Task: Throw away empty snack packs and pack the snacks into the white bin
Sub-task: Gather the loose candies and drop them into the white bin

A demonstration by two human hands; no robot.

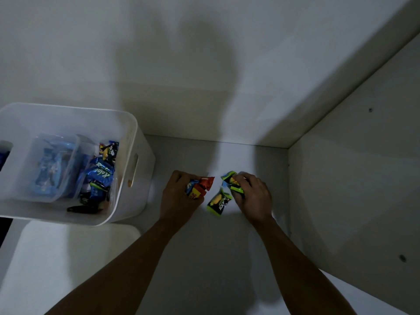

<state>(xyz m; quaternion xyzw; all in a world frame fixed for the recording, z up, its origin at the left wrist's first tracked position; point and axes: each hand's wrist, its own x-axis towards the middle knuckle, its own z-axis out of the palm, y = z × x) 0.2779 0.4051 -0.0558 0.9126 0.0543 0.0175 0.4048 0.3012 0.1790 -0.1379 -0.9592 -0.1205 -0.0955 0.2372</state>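
Our left hand (179, 196) is clenched around a small bunch of snack packs (201, 186), orange-red and blue with a yellow patch. Their ends stick out of the fist toward the right hand. The knuckles sit low over the white shelf (227, 258).

Our right hand (253, 196) lies just beside it on the same shelf. Its fingers curl over a few green packs (231, 181), whose crinkled ends poke out from the fingertips on the side facing the left hand. We cannot tell how many packs either hand holds.

Between the two hands, a little nearer our body than the fingertips, one loose green-and-black pack (218, 202) lies flat on the shelf. It is close to the right hand's thumb side, and we cannot tell whether the two touch.

The white bin (141, 155) stands to the left of the left hand, near it but apart, with its handle slot facing that hand. Inside it we see a clear container (52, 169) holding blue items. Next to that, on the side nearer the left hand, lies a heap of blue wrappers (101, 175) and dark ones.

A pale side wall (352, 189) rises to the right of the right hand.
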